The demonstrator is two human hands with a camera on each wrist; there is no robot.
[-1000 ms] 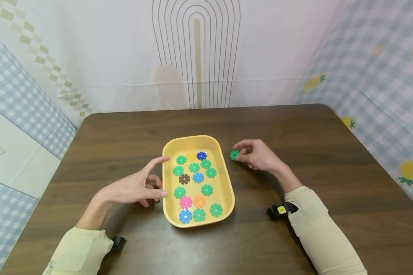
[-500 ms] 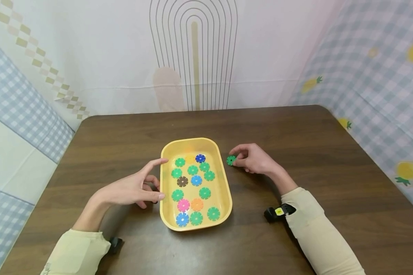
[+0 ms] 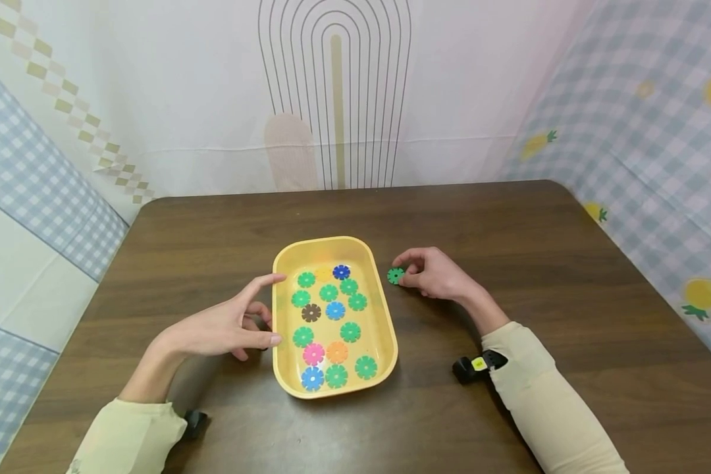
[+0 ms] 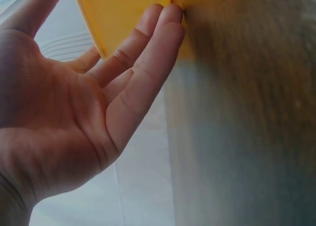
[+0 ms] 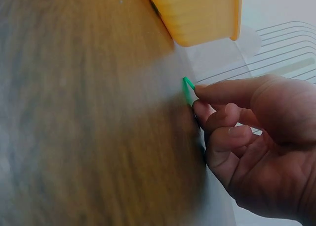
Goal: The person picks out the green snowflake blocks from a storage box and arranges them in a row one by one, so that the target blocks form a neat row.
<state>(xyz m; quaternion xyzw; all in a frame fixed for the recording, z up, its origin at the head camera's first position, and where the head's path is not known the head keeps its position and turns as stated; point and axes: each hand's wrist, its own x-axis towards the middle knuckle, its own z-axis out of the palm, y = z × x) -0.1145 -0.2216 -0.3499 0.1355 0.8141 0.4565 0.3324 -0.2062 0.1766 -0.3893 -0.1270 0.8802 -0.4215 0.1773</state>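
Note:
A yellow tray (image 3: 328,249) holds several flower-shaped plastic discs: green ones, such as one (image 3: 366,367) at the near right, plus blue, pink, orange, brown and yellow ones. My left hand (image 3: 219,326) is at the tray's left side. Its index finger and thumb touch the rim, while the lower fingers reach toward the outer wall (image 4: 123,13) in the left wrist view. Right of the tray, my right hand (image 3: 438,273) pinches a green notched disc (image 3: 395,276) between thumb and fingers. In the right wrist view this disc (image 5: 188,82) appears edge-on, tilted close to the tabletop.
The brown wooden table (image 3: 480,217) extends around the tray on all sides. A white patterned cloth (image 3: 450,85) hangs behind its far edge, with checked cloth (image 3: 640,191) on the right. Black wrist straps (image 3: 474,367) are on both forearms.
My right hand and the green disc have shifted slightly nearer and to the left. The tray and my left hand have drifted a little left, and the head view has moved slightly too.

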